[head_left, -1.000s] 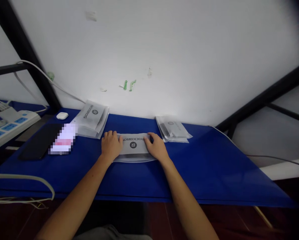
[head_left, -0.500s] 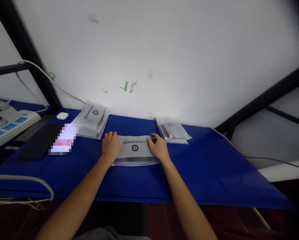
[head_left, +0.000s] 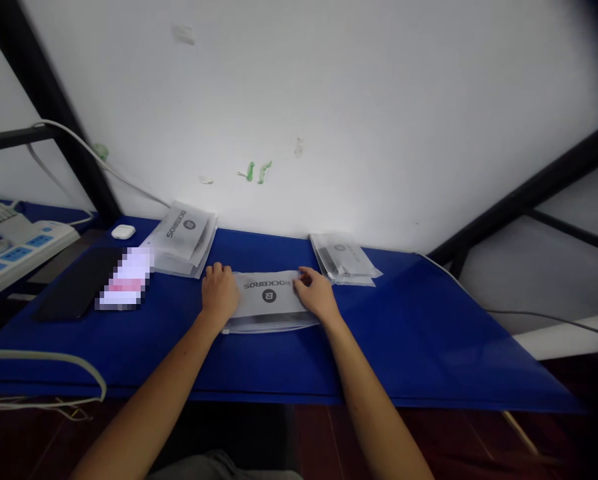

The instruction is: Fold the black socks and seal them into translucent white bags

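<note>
A frosted plastic zip bag (head_left: 263, 308) printed ROCKBROS lies flat on the blue table (head_left: 419, 347), its slider edge toward me; other bags seem to lie beneath it. My left hand (head_left: 220, 293) is closed around the bag's left end, fingers curled over the far side and thumb hidden. My right hand (head_left: 317, 293) grips the right end, thumb and forefinger at the far right corner. Behind, to the left, lies a pile of similar bags (head_left: 181, 237). A smaller pile of bags (head_left: 346, 257) rests against the wall beyond my right hand.
On the left are a white earbud case (head_left: 123, 231), a black tablet-like slab (head_left: 73, 283) and a lit, blurred-out phone (head_left: 126, 283). A power strip (head_left: 23, 250) with plugs stands at far left. A pale cable (head_left: 53, 358) loops over the near left edge. Black frame bars (head_left: 519, 187) flank the table.
Hardly anything differs. The view has shifted slightly, and both hands keep their hold on the bag's two ends.
</note>
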{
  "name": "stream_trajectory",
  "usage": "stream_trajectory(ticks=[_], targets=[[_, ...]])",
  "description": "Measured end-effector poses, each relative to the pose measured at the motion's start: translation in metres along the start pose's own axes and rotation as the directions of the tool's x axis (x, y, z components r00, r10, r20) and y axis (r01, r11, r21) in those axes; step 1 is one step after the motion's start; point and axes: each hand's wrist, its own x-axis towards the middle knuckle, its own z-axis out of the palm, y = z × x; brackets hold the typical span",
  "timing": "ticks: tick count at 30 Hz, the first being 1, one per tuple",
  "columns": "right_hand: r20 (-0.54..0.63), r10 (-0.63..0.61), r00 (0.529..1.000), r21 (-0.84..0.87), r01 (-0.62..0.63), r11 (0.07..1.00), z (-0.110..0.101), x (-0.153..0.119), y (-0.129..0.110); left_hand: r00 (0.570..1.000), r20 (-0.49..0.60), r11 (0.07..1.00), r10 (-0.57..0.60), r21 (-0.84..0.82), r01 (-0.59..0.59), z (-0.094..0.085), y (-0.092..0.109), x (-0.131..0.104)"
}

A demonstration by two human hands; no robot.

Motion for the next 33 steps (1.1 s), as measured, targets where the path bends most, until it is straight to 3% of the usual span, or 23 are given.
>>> stream_trajectory(ticks=[20, 33], targets=[[-0.006, 0.118, 0.993, -0.073, -0.118, 0.990, 0.000, 0.006, -0.004, 1.000, 0.003, 0.999, -0.002, -0.047, 0.002, 0.003, -0.003, 0.003], [-0.029, 0.044, 0.999, -0.123, -0.047, 0.991, 0.002, 0.011, -0.002, 1.000, 0.017, 0.999, -0.011, -0.042, 0.012, -0.004, -0.002, 0.002]])
